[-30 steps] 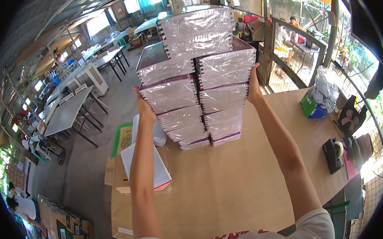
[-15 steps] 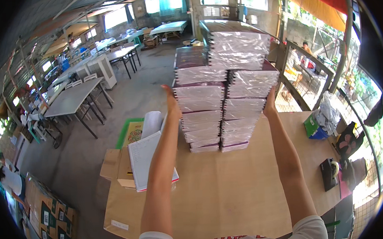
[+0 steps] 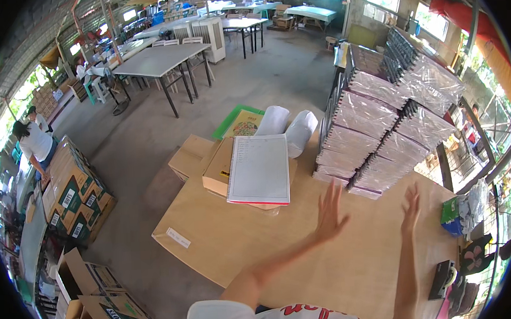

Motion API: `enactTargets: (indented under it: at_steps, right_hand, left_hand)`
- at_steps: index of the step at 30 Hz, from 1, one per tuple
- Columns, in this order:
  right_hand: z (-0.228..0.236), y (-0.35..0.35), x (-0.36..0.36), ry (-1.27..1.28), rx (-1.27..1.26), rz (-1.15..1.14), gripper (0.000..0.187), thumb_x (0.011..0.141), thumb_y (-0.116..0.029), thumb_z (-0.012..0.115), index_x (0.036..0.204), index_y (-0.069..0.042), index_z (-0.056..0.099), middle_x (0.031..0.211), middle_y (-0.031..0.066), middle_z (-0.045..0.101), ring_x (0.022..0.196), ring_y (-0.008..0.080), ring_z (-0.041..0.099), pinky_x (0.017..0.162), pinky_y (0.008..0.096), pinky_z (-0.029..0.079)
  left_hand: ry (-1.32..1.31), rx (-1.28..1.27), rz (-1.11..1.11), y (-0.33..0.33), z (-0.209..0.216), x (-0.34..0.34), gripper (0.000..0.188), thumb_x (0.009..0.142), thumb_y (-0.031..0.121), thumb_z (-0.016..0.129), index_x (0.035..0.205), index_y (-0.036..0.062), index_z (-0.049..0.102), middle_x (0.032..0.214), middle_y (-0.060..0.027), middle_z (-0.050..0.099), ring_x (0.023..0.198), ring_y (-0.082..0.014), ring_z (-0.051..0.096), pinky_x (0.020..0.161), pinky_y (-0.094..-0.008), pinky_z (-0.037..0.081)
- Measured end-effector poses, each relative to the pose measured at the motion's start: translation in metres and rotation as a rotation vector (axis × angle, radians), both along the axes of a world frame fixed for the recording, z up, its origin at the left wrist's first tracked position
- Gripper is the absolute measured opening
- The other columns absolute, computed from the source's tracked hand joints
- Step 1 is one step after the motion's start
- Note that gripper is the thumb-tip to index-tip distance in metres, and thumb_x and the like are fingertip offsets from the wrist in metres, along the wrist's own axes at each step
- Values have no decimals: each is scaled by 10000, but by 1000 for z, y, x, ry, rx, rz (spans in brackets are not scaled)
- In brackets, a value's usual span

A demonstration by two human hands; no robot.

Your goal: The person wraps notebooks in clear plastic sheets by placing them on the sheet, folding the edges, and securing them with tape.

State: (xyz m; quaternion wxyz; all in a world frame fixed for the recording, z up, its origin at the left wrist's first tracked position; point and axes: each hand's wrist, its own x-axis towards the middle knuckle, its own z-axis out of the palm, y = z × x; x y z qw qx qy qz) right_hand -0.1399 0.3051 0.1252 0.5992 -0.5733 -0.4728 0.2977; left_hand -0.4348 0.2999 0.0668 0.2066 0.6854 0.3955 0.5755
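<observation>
Two tall stacks of dark-covered, spiral-bound books [image 3: 361,112], wrapped in clear plastic, stand side by side at the far right of the wooden table [image 3: 254,240]. My left hand [image 3: 330,215] hovers just in front of them, fingers spread, holding nothing. To its right, my right hand [image 3: 410,207] is raised near the stacks' front corner, also unclasped and clear of the books. An open spiral notebook [image 3: 259,166] with handwriting lies left of the stacks, on top of a cardboard box [image 3: 213,172].
Behind the notebook are two white rolls [image 3: 301,131] and a green folder [image 3: 226,122]. A tape dispenser [image 3: 444,279] and a green-blue box [image 3: 452,215] sit along the right edge. Left on the floor are cartons [image 3: 78,192]; a person [image 3: 34,139] stands beside them.
Both hands have let go of the sides of the book stacks and drawn back toward me. My view has swung left, so the stacks now appear farther right.
</observation>
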Motion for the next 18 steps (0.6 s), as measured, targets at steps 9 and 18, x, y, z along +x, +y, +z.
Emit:
enactTargets:
  at_steps: [9, 18]
  right_hand:
    - [-171, -290, -70, -1136, -601, 86, 711, 903, -353, 570, 1523, -113, 318, 1591, 232, 190, 1471, 425, 168, 1154, 616, 134]
    - [-173, -305, -80, -1162, -670, 130, 754, 915, -496, 531, 1542, -146, 298, 1615, 216, 141, 1494, 410, 97, 1162, 626, 59]
  left_hand:
    - [724, -593, 70, -235, -111, -153, 787, 919, 535, 565, 1557, 202, 247, 1609, -235, 113, 1469, -443, 172, 1105, -696, 134]
    - [829, -545, 230, -237, -112, -147, 707, 901, 539, 584, 1513, 265, 359, 1582, -212, 235, 1427, -418, 301, 1105, -688, 180]
